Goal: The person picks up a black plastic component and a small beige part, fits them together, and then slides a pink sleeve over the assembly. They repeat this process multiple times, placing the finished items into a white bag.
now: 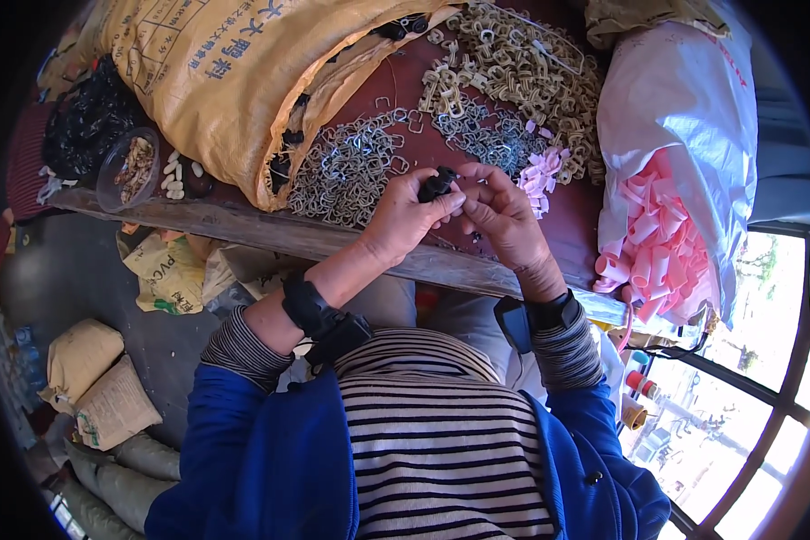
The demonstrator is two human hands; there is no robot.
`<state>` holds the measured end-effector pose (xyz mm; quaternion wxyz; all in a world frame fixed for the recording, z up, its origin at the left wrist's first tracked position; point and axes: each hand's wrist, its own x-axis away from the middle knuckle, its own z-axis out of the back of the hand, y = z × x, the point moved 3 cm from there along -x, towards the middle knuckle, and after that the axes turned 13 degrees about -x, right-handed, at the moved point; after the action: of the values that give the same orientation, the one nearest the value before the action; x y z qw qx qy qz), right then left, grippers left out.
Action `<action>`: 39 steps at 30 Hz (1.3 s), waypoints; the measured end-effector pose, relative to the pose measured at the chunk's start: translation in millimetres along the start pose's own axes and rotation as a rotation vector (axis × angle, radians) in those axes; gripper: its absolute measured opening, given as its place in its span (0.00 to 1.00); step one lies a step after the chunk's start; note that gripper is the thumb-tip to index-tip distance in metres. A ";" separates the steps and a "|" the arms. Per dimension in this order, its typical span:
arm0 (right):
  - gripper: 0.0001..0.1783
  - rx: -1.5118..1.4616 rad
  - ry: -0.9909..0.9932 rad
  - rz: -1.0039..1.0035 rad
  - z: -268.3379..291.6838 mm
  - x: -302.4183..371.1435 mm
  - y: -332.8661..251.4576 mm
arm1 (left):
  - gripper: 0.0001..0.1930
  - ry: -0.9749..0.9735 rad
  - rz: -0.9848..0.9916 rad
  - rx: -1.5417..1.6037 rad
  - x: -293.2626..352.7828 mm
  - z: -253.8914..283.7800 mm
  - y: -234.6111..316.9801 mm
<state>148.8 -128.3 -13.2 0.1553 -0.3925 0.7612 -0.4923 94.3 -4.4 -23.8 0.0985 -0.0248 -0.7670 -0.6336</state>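
One black part (436, 186), partly hidden, clamped in the left hand (405, 214)!
Right hand (506, 219) curls beside it, grip unclear.

Red-brown table (403, 76), worn wooden near edge (270, 236). Far left: black plastic bag (85, 126); nearer, round clear tub (108, 191), white pods (174, 178) just right. Yellow sack (216, 81) beside them. Centre: silvery metal loops (340, 175), second metal heap (477, 135) farther right. Beyond it, cream clips (504, 49). Nearer, right: small pink pieces (538, 180). Far right: white sack (679, 103), pink curls (657, 234) at its mouth.
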 end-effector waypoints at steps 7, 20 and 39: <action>0.15 0.499 0.146 0.195 -6.7 1.8 -2.5 | 0.05 0.041 0.018 0.044 -4.1 -0.1 -4.7; 0.11 0.550 0.259 0.317 -10.1 6.6 -3.3 | 0.07 0.126 0.118 0.147 -3.5 -8.7 -6.4; 0.09 1.865 0.230 0.257 28.5 -16.5 -7.9 | 0.10 0.079 0.320 0.380 -0.6 -5.0 -5.1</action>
<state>180.7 -135.4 -22.1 0.3835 0.0274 0.1089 -0.9167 94.6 -10.2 -27.9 0.2302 -0.1024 -0.8542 -0.4548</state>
